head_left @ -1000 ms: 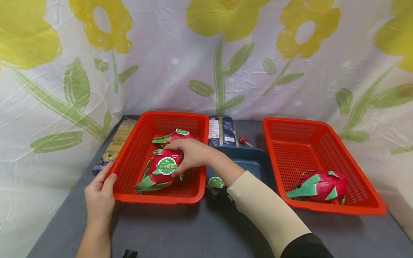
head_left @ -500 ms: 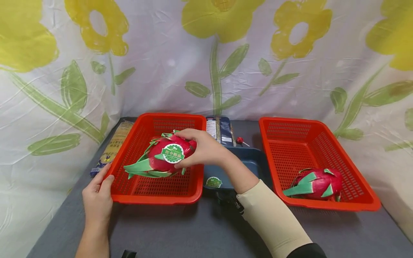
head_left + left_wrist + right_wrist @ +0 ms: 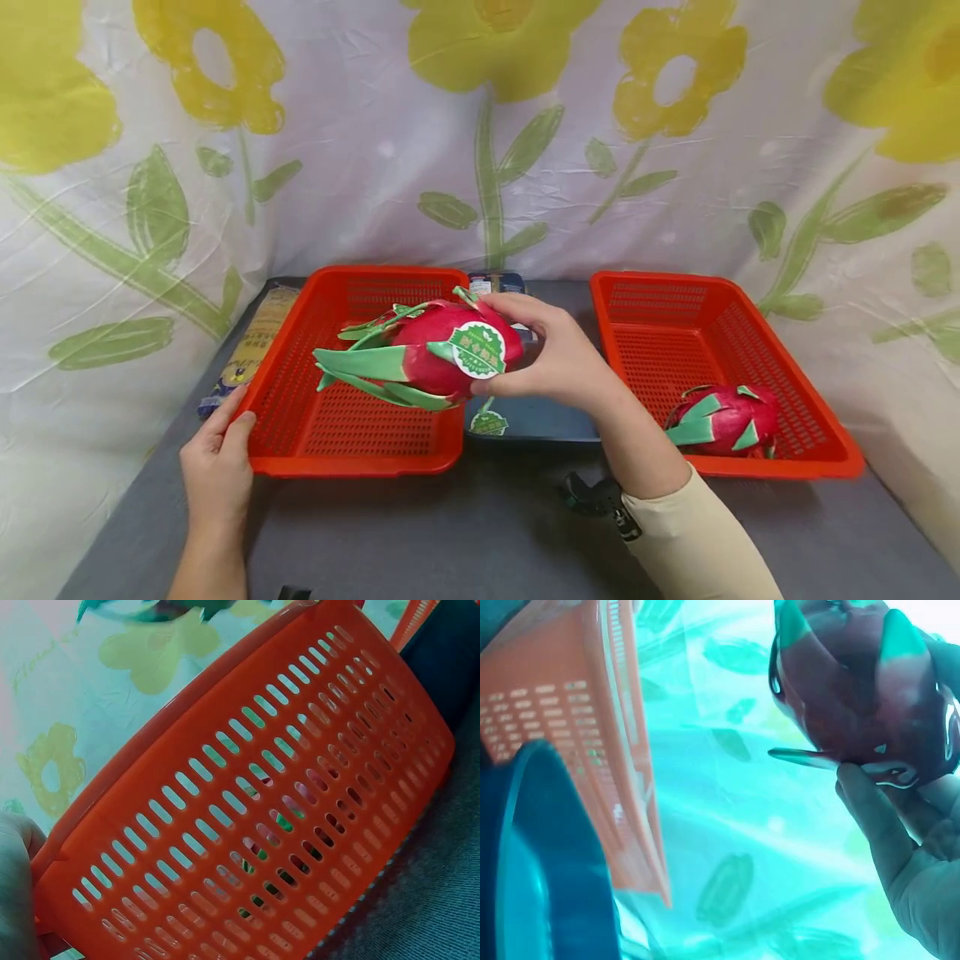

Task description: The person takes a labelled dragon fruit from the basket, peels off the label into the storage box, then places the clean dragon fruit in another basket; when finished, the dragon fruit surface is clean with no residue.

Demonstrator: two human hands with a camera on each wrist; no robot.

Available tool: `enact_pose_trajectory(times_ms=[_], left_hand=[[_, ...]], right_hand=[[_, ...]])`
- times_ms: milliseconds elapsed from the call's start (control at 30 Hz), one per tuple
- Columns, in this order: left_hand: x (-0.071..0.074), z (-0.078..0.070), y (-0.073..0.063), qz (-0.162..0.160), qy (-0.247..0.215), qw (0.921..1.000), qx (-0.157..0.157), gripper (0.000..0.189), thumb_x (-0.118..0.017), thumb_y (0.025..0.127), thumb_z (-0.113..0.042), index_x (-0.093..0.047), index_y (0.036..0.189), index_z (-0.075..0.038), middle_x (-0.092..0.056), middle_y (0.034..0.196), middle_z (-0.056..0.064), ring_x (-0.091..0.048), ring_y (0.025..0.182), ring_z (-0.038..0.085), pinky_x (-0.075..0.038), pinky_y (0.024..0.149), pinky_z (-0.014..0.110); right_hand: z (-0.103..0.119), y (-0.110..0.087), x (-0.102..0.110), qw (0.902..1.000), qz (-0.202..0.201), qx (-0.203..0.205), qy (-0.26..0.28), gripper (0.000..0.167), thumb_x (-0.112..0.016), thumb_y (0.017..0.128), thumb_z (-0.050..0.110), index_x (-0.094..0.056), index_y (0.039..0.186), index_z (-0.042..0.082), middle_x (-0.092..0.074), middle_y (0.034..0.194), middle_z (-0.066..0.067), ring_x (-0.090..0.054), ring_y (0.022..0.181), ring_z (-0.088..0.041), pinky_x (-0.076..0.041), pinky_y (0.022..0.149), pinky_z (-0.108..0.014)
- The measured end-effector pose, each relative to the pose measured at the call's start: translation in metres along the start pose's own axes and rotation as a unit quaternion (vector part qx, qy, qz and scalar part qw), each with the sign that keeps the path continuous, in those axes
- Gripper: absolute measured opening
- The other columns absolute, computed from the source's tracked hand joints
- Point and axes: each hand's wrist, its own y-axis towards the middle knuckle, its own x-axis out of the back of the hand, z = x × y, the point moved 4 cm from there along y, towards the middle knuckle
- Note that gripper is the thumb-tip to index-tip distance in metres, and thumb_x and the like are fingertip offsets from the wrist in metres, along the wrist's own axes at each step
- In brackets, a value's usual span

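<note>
My right hand (image 3: 558, 354) holds a dragon fruit (image 3: 431, 346) with green scales and a round green-and-white sticker, raised above the right side of the left red basket (image 3: 352, 465) and the blue tray (image 3: 540, 423). In the right wrist view, the fingers (image 3: 874, 817) press against the underside of this dragon fruit (image 3: 855, 690). My left hand (image 3: 217, 467) grips the front left corner of the left basket, thumb on the rim; only part of it shows in the left wrist view. Behind the lifted fruit, a second dragon fruit in that basket is mostly hidden.
A right red basket (image 3: 810, 468) carries another dragon fruit (image 3: 727, 417) near its front. The tray between the baskets holds something with a green sticker (image 3: 489, 422). A yellow bag (image 3: 262, 333) lies left of the left basket; a dark blue packet (image 3: 498, 282) lies behind the tray.
My right hand has lifted the dragon fruit out of the left basket and carried it up and to the right. My left hand keeps its grip on the basket corner.
</note>
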Motion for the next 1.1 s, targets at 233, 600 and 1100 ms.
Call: enact_pose_trajectory(times_ms=[233,600,1100], left_hand=[[0.0,0.002,0.0,-0.002,0.002,1.0,0.005,0.039,-0.057,0.104,-0.021,-0.063,0.142,-0.02,-0.056,0.148,0.005,-0.056,0.123,0.012,-0.048,0.085,0.008],[0.0,0.006,0.002,0.003,-0.003,0.9999,0.011,0.039,-0.057,0.104,-0.023,-0.063,0.143,-0.024,-0.054,0.15,0.004,-0.054,0.128,0.015,-0.047,0.091,0.011],[0.0,0.006,0.004,-0.009,-0.008,0.9999,0.008,0.039,-0.059,0.103,-0.023,-0.065,0.141,-0.019,-0.058,0.146,0.008,-0.059,0.116,0.009,-0.049,0.084,0.009]], right_hand=[[0.013,-0.054,0.03,0.9991,-0.029,-0.006,-0.031,0.078,-0.091,0.071,0.008,-0.06,0.143,0.01,-0.058,0.139,-0.004,-0.057,0.119,-0.029,-0.061,0.081,-0.042],[-0.011,-0.146,0.029,0.9987,-0.032,-0.022,0.031,0.077,-0.088,0.073,0.003,-0.057,0.143,0.006,-0.057,0.137,-0.011,-0.058,0.119,-0.027,-0.061,0.075,-0.047],[-0.1,-0.183,0.008,0.981,-0.046,-0.186,0.031,0.078,-0.093,0.073,0.013,-0.058,0.142,0.002,-0.053,0.142,-0.022,-0.051,0.122,-0.045,-0.06,0.081,-0.036]])
